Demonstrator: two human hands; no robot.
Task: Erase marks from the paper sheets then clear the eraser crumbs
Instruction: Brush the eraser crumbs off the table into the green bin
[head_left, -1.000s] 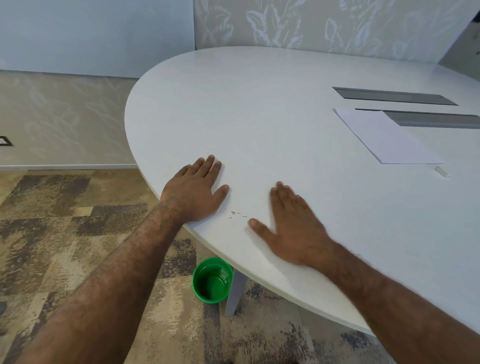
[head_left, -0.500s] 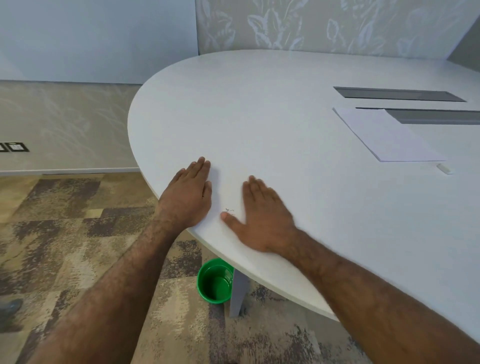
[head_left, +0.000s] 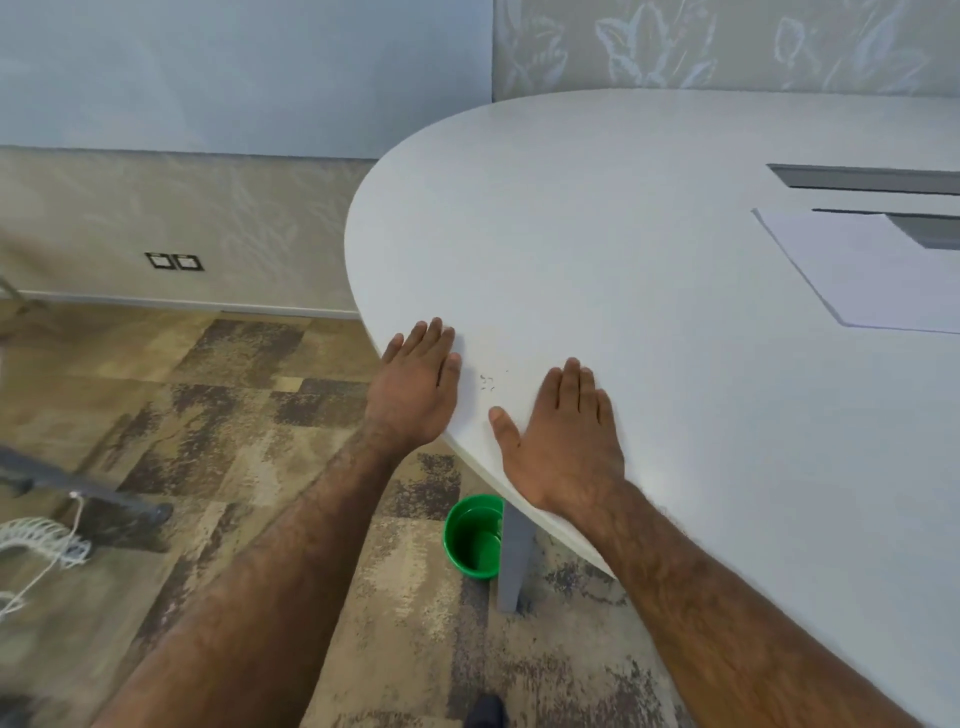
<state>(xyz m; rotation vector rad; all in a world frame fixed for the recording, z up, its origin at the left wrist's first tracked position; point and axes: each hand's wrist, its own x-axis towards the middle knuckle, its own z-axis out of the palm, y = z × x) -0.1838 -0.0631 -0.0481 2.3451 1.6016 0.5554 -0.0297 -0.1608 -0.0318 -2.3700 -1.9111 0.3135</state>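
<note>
The left hand (head_left: 415, 387) is laid flat at the table's rim, fingers straight and together, nothing grasped. The right hand (head_left: 563, 441) is likewise pressed flat on the white table (head_left: 623, 260), fingers extended, thumb spread toward the left. Between the two, the eraser crumbs (head_left: 487, 382) are seen as a small dark scatter, just beside the left hand's thumb side and nearer to it than to the right palm. The table edge lies toward the viewer from the crumbs, and a green bin (head_left: 472, 538) stands on the floor below that edge, partly hidden by the tabletop and a table leg. The crumbs are faint; perhaps more are present than can be made out. The paper sheets (head_left: 857, 275) lie well apart to the right, cut off by the frame.
</note>
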